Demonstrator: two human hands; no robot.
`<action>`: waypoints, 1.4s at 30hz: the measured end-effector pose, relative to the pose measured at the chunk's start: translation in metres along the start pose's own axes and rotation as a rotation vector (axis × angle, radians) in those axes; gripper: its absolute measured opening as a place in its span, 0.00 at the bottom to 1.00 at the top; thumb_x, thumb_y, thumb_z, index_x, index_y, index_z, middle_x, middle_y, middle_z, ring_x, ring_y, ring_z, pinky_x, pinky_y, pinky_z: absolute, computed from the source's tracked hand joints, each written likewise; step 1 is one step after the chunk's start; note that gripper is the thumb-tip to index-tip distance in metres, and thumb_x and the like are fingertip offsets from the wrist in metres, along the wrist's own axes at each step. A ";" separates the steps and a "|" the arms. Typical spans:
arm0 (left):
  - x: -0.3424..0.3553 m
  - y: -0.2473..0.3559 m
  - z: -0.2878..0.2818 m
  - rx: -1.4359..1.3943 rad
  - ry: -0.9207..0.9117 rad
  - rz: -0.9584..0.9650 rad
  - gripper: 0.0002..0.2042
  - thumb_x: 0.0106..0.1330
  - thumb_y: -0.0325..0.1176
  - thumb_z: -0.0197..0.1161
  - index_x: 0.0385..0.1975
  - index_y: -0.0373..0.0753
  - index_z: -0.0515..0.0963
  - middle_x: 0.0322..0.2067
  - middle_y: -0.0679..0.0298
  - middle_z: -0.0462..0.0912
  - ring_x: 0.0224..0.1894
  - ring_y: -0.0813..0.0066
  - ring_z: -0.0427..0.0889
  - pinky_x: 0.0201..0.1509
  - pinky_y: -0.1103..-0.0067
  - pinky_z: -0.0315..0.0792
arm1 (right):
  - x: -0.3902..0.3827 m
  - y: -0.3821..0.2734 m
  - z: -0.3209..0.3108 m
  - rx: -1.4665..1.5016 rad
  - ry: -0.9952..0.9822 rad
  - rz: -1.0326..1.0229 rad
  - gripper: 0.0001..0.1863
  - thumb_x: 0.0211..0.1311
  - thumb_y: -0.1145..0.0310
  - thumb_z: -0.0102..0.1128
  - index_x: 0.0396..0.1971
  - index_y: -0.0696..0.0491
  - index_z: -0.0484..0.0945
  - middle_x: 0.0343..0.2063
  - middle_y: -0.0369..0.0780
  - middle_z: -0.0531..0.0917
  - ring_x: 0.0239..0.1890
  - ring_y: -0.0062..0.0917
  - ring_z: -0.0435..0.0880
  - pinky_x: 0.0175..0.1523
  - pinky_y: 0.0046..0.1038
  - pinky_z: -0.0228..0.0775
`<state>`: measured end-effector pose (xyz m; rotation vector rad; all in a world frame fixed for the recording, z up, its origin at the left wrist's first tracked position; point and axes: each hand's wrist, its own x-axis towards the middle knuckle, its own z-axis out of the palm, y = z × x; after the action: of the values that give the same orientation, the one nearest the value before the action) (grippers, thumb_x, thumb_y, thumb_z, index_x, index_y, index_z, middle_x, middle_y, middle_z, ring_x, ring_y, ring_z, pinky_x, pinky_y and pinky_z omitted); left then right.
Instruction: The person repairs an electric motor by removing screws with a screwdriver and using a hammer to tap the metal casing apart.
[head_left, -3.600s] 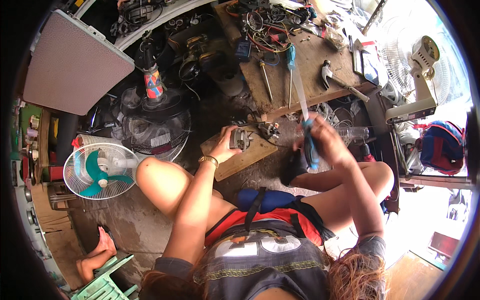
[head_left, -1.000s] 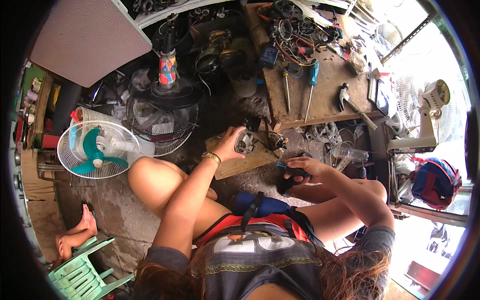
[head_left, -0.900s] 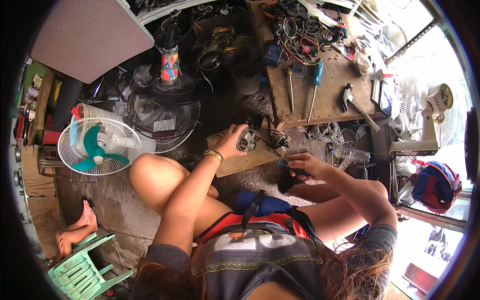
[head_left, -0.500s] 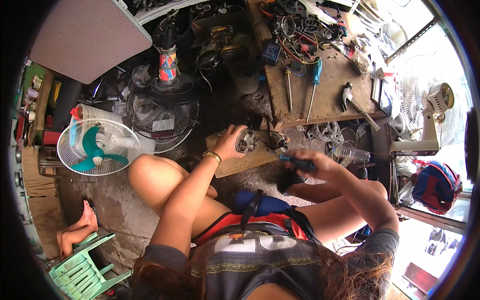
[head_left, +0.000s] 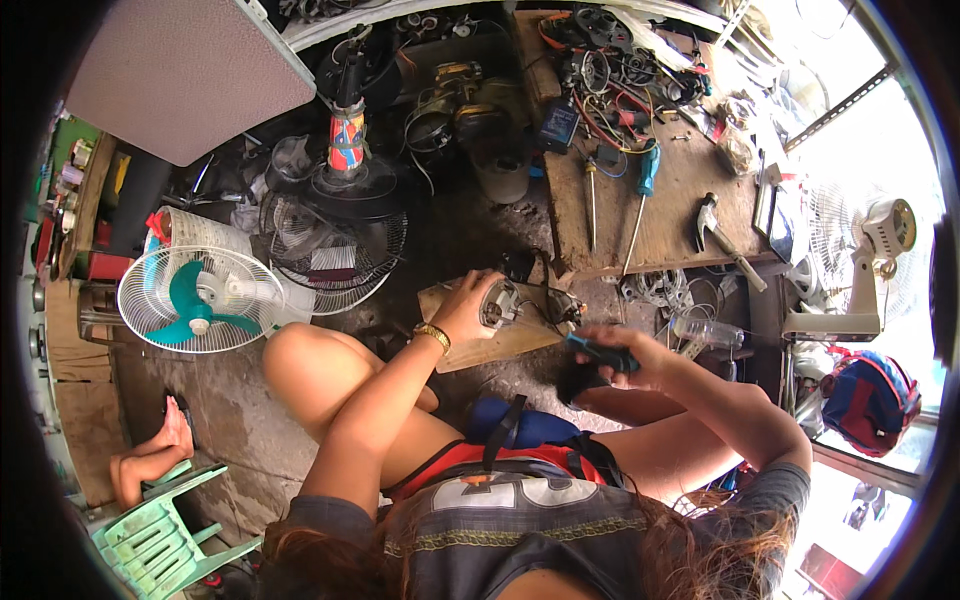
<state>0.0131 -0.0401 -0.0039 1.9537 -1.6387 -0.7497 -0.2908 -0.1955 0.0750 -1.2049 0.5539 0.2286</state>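
Observation:
My left hand is wrapped round a round metal fan motor, keeping it tilted over a flat wooden board on the floor. A dark cord loops from the motor to a small part with a brassy tint at the board's right edge. In my right hand is a screwdriver with a dark and blue handle. Its tip points up and left toward that small part; whether they touch, I cannot tell.
A low wooden table at the right bears a hammer, a blue screwdriver and tangled wires. Left stands a fan with teal blades. Another person's feet rest near a green plastic chair.
The whole view has shifted slightly. My right hand has turned the screwdriver handle to a steeper slant, while my left hand keeps its hold on the fan motor.

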 end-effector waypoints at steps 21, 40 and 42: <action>0.006 -0.014 -0.007 -0.045 0.005 -0.025 0.47 0.34 0.29 0.78 0.62 0.48 0.64 0.55 0.55 0.68 0.58 0.48 0.71 0.62 0.63 0.70 | 0.003 -0.020 0.008 0.199 0.114 0.142 0.25 0.65 0.71 0.54 0.63 0.45 0.71 0.32 0.38 0.78 0.27 0.25 0.81 0.21 0.28 0.71; 0.002 -0.006 -0.010 -0.068 0.016 -0.009 0.46 0.34 0.28 0.77 0.62 0.47 0.64 0.53 0.54 0.69 0.57 0.49 0.71 0.62 0.64 0.70 | 0.012 -0.007 0.020 -0.728 0.242 -0.459 0.27 0.57 0.66 0.63 0.60 0.43 0.75 0.42 0.41 0.84 0.30 0.31 0.84 0.34 0.31 0.79; 0.003 -0.008 -0.009 -0.078 0.010 -0.020 0.46 0.34 0.28 0.77 0.62 0.47 0.64 0.53 0.54 0.69 0.57 0.48 0.71 0.62 0.64 0.70 | 0.013 -0.007 0.018 -0.575 0.199 -0.251 0.26 0.59 0.65 0.61 0.60 0.43 0.75 0.42 0.41 0.84 0.32 0.30 0.85 0.35 0.31 0.79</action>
<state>0.0254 -0.0416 -0.0032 1.9191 -1.5630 -0.7981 -0.2713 -0.1829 0.0782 -1.8555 0.5179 0.0513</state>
